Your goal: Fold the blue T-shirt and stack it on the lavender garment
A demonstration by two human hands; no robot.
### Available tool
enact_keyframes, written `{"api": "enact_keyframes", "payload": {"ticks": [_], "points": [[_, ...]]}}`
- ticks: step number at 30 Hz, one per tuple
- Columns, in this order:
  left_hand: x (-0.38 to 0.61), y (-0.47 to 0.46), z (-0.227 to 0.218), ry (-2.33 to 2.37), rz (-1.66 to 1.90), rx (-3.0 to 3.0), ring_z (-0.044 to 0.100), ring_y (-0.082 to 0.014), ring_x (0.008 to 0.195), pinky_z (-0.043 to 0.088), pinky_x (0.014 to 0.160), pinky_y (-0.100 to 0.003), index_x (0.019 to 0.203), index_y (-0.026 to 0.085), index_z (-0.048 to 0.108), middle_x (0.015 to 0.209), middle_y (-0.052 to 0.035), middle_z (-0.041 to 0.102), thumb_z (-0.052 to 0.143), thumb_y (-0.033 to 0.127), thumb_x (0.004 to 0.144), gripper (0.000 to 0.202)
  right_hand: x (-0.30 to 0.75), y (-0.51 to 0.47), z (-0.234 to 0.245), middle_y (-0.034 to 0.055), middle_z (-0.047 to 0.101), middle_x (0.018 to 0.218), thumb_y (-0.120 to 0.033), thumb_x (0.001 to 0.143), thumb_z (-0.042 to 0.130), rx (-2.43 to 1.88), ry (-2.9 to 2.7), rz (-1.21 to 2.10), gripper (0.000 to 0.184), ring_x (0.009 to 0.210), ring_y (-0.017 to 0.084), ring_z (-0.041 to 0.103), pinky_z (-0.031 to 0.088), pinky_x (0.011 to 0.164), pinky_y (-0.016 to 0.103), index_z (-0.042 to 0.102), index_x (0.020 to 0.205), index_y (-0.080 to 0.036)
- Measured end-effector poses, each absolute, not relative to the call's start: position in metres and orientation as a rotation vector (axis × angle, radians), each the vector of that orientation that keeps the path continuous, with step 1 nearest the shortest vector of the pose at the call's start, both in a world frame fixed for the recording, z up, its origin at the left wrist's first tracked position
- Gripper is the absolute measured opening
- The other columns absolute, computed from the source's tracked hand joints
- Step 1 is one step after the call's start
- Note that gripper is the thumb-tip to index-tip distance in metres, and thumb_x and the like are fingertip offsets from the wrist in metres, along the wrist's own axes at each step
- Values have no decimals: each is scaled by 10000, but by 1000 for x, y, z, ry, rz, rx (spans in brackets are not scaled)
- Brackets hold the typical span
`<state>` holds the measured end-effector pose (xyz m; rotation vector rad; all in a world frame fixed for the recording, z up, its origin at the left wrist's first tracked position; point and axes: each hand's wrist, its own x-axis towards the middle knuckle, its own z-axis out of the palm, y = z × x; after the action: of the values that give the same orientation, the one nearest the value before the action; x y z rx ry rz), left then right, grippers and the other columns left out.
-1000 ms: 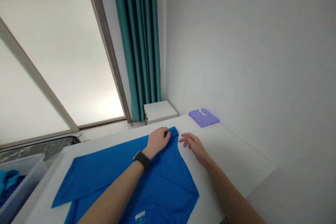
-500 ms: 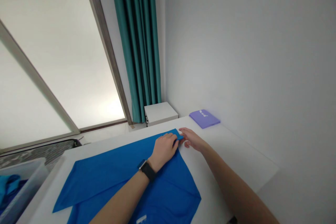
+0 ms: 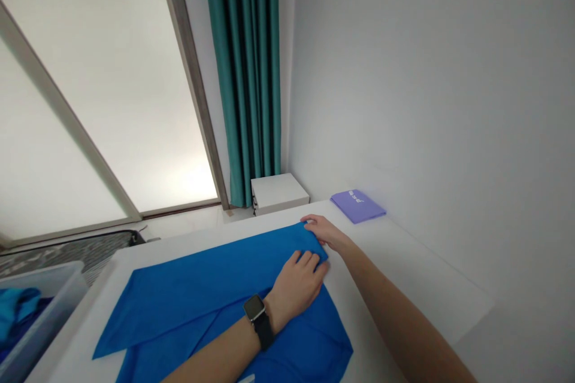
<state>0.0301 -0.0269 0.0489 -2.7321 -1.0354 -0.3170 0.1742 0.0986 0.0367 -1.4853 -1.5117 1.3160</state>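
White-walled rm, head cam looking fwd & down at a white table (image 3: 406,275) against the wall (image 3: 426,72). Blue garment (image 3: 197,287) lies flat on tbl, folded in layers. One long flap runs to lower L of my view, a tapered corner points to far end of tbl, lower part runs out of frame under L arm.

L hand (image 3: 296,287): open, palm down, fingers slightly spread, pressing on cloth near its R edge, no grip I can see. Black-strap smartwatch (image 3: 257,318) on L wrist. R hand (image 3: 326,233): narrow, fingers curled at the tapered corner & touching it; can't tell from here if pinching or only resting. Both hands close together, just apart.

Further out: flat purple packet (image 3: 358,206) w/ white print on tbl by the wall, well apart from R hand. Small white cabinet (image 3: 279,193) past tbl's far edge, teal curtain (image 3: 245,72) above it, tall frosted glass panel (image 3: 103,119) to L. Lower L: translucent plastic bin (image 3: 63,311) at tbl's L edge w/ blue clothes (image 3: 15,311) inside.
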Motion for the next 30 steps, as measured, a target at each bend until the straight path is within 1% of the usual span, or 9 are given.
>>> {"api": "enact_keyframes", "payload": {"ticks": [3, 6, 8, 14, 21, 26, 30], "points": [[27, -36, 46, -874, -324, -2776, 535, -232, 1028, 377, 909, -392, 1181, 190, 522, 1095, -86, 597, 507, 272, 955, 241, 172, 101, 31, -78, 482, 572, -104, 728, 538, -1477, -1555, 1244, 310, 422, 62, 347, 215, 400, 179, 671, 995, -190], [24, -39, 42, -830, -345, -2796, 539, -219, 984, 373, 881, -379, 1146, 188, 531, 1068, -78, 599, 499, 273, 960, 207, 169, 108, 25, -62, 506, 606, -72, 687, 542, -1461, -1585, 1133, 289, 470, 67, 370, 243, 430, 184, 687, 918, -169], [22, -38, 39, -845, -367, -2809, 537, -214, 973, 372, 869, -371, 1124, 195, 533, 1064, -68, 596, 501, 267, 957, 185, 167, 112, 22, -55, 513, 612, -76, 686, 538, -1452, -1596, 1067, 273, 491, 75, 389, 268, 450, 188, 688, 898, -164], [20, -36, 36, -888, -403, -2864, 528, -210, 970, 372, 848, -362, 1065, 202, 538, 1019, -50, 588, 494, 263, 957, 132, 169, 120, 13, -52, 515, 579, -140, 709, 551, -1466, -1627, 952, 238, 493, 100, 429, 296, 461, 205, 679, 907, -171], [20, -37, 33, -927, -395, -2896, 518, -208, 976, 371, 865, -362, 1063, 206, 539, 1055, -54, 579, 486, 248, 953, 130, 169, 131, 5, -29, 571, 655, -159, 752, 524, -1548, -1647, 815, 234, 540, 121, 495, 355, 503, 218, 656, 944, -176], [21, -37, 36, -951, -387, -2920, 516, -204, 975, 373, 873, -356, 1061, 209, 546, 1049, -53, 583, 479, 239, 953, 130, 167, 133, 4, -12, 611, 727, -144, 782, 555, -1626, -1741, 673, 185, 651, 140, 545, 392, 623, 234, 656, 927, -198], [20, -38, 39, -952, -375, -2905, 523, -204, 973, 376, 870, -354, 1054, 203, 546, 1058, -59, 587, 483, 242, 953, 125, 166, 130, 5, 3, 626, 789, -169, 835, 563, -1687, -1813, 592, 178, 742, 154, 562, 394, 698, 240, 652, 984, -209]]}}
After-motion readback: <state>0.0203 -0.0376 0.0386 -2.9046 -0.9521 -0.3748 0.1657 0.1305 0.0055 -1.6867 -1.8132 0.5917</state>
